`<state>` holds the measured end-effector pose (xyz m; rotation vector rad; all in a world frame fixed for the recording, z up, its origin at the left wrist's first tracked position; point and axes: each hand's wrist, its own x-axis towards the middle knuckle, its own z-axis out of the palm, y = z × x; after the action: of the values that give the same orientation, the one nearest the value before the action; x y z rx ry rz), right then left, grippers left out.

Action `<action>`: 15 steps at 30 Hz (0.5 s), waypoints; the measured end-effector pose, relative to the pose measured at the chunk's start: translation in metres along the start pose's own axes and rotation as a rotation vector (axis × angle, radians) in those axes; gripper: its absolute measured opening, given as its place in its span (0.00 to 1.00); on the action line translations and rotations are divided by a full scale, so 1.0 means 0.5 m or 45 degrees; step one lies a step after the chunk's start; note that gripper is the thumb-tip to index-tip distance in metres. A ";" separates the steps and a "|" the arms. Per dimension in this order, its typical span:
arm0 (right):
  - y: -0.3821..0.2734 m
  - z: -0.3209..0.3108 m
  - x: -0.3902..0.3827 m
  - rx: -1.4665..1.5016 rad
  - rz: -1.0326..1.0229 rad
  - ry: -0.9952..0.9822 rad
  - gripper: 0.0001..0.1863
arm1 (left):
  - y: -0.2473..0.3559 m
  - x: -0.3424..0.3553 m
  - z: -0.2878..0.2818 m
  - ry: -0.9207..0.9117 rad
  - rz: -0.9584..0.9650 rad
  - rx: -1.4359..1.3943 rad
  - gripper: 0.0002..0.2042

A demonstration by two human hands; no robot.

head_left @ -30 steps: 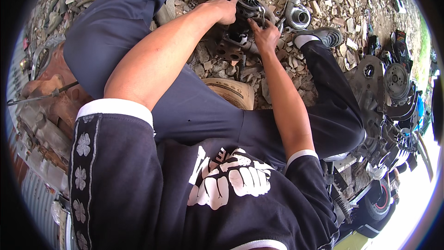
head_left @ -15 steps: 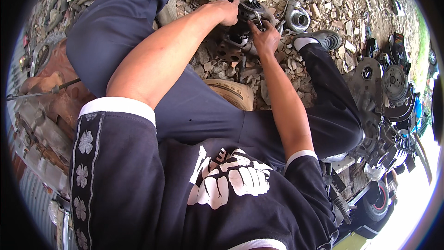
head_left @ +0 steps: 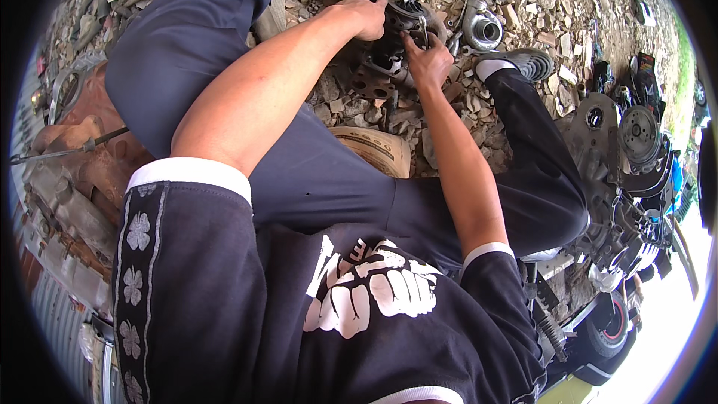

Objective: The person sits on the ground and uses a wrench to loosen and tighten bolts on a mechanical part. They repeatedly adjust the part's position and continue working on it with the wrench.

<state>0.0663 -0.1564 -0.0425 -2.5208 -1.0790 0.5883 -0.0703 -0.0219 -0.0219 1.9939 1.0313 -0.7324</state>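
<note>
A dark, rusty engine part point(head_left: 372, 84) with round ports in its flange rests on the stony ground between my legs. My left hand point(head_left: 365, 18) is closed on its far left rim, the fingertips partly hidden behind the metal. At its right side my right hand point(head_left: 431, 64) pinches a slim shiny metal tool point(head_left: 425, 27), which stands up against the upper round part. The tool's exact kind is too small to make out. A finned or ringed round piece point(head_left: 410, 5) sits at the top of the assembly, between my two hands.
A silver snail-shaped turbocharger housing point(head_left: 483, 28) lies right of my hands, close to my right shoe point(head_left: 527, 65). Brown cardboard point(head_left: 378, 151) lies nearer me. Large engine parts stand at the left point(head_left: 82, 127) and a grey engine block point(head_left: 598, 157) at the right.
The shiny tool has swung slightly to the right and stands more upright, with a small turn of my right fingers. My left hand stays in place.
</note>
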 end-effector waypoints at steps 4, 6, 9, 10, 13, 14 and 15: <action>0.021 0.015 0.016 0.035 0.019 -0.068 0.31 | 0.003 -0.001 -0.005 -0.053 -0.036 0.023 0.36; 0.026 0.020 0.018 0.056 0.052 -0.087 0.31 | 0.001 0.001 -0.002 -0.031 -0.031 0.018 0.37; 0.022 0.017 0.014 0.032 0.012 -0.088 0.34 | 0.000 0.003 0.001 -0.008 -0.021 0.012 0.37; 0.018 0.014 0.012 0.016 -0.017 -0.084 0.36 | 0.000 0.002 0.001 -0.001 -0.019 0.011 0.37; 0.025 0.022 0.005 0.006 -0.051 -0.016 0.37 | 0.001 0.000 -0.002 -0.022 -0.024 0.021 0.38; 0.030 0.023 0.007 0.014 -0.040 -0.011 0.35 | 0.002 -0.001 -0.002 -0.006 0.001 0.015 0.38; 0.029 0.023 0.009 0.024 -0.031 -0.009 0.33 | 0.001 -0.003 -0.001 0.009 0.024 0.009 0.38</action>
<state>0.0721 -0.1612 -0.0601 -2.4880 -1.0998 0.5978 -0.0707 -0.0224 -0.0203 2.0109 1.0142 -0.7208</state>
